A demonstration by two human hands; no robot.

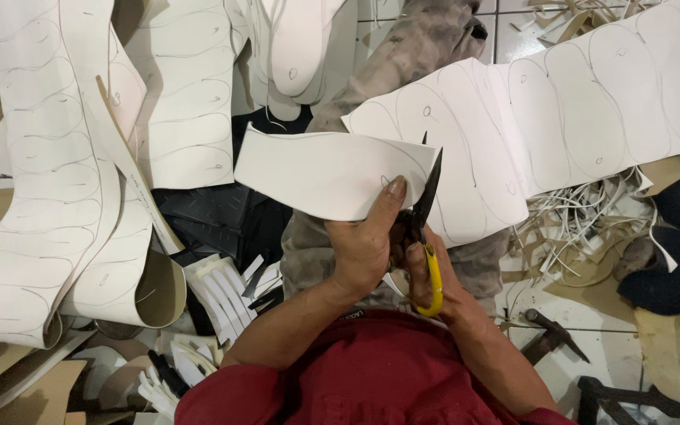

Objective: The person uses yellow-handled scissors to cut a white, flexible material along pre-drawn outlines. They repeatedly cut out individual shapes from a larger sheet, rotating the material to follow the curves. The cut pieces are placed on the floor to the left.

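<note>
My left hand (364, 240) pinches the lower edge of a white sheet (324, 173) marked with pencilled sole outlines, thumb on top. My right hand (426, 275) grips yellow-handled scissors (426, 228); their dark blades point up and stand partly open in the sheet along a drawn line. The sheet runs on to the right as a long strip (592, 102) with several oval outlines. Both forearms come out of red sleeves at the bottom of the head view.
More marked white sheets (49, 181) curl at the left, one rolled at its end. Cut white strips (218, 287) and thin trimmings (576, 220) litter the floor. A hammer (552, 334) lies at lower right beside a dark tool (623, 397). Camouflage trouser legs (411, 47) stretch ahead.
</note>
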